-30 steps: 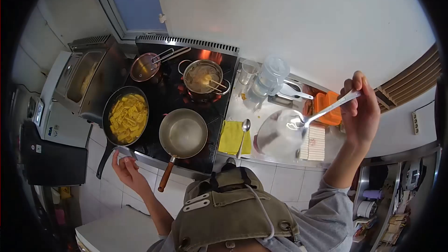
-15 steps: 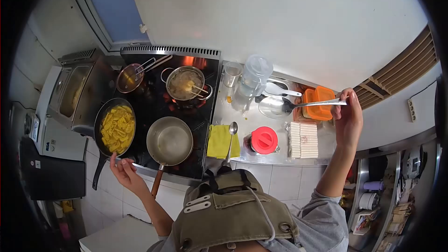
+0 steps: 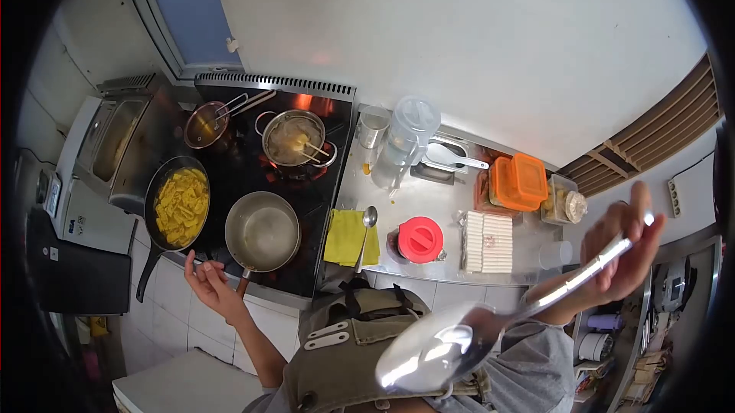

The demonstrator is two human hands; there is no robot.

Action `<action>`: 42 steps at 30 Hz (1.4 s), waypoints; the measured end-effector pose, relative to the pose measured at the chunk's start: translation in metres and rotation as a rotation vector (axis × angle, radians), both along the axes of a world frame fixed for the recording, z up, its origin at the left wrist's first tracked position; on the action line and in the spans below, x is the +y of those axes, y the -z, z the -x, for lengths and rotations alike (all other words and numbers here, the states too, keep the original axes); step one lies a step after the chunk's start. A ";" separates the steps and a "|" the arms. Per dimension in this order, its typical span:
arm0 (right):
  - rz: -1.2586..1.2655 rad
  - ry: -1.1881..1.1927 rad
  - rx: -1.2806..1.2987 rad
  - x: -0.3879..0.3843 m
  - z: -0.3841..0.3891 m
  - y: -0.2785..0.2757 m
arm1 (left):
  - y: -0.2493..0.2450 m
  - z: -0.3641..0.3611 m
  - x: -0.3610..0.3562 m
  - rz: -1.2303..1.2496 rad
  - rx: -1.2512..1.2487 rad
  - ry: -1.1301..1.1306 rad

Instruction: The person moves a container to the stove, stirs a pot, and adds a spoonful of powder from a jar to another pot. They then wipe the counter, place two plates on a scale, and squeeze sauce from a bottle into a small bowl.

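Observation:
My right hand grips the handle end of a large metal serving spoon, whose shiny bowl hangs close to the camera, in front of my chest. My left hand holds nothing; its fingers are apart and partly curled, just in front of the stove edge. It is nearest to the black handle of the frying pan, which holds yellow sliced food, and to the saucepan with a brown handle. Behind these, a two-handled pot bubbles with sticks leaning in it.
A small pan with yellowish liquid stands at the stove's back left. On the steel counter are a green cloth, a smaller spoon, a red-lidded jar, a clear pitcher, orange-lidded containers and a striped folded cloth.
My right hand has brought the serving spoon from above the counter back toward my body and the camera. My left hand stays near the pan handles, with little movement.

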State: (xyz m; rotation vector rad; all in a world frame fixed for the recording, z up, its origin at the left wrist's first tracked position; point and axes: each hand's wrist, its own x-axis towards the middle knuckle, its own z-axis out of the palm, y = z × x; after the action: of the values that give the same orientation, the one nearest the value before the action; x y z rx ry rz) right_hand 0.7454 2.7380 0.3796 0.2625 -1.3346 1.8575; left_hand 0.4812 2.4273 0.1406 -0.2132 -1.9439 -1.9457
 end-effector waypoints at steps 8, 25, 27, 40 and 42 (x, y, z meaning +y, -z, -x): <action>-0.253 -0.037 -0.022 -0.015 -0.018 -0.028 | -0.003 -0.009 -0.002 0.014 -0.024 -0.060; 0.159 0.645 -0.246 0.037 -0.028 0.080 | 0.063 -0.077 0.115 0.437 -0.365 1.218; 0.218 0.728 -0.429 0.057 -0.029 0.132 | 0.100 -0.093 0.138 0.651 -0.335 1.451; 0.544 0.517 -1.166 0.084 -0.060 0.468 | 0.194 -0.093 0.139 1.184 -0.330 1.120; 0.688 0.495 -1.060 0.081 -0.063 0.490 | 0.201 -0.096 0.134 1.277 -0.323 0.975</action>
State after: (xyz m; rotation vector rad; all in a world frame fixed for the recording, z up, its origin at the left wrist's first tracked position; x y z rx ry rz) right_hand 0.8080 2.8188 -0.1108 -1.4390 -1.0871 1.8959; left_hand 0.5770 2.5609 -0.0600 -1.4384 -3.4277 -0.6867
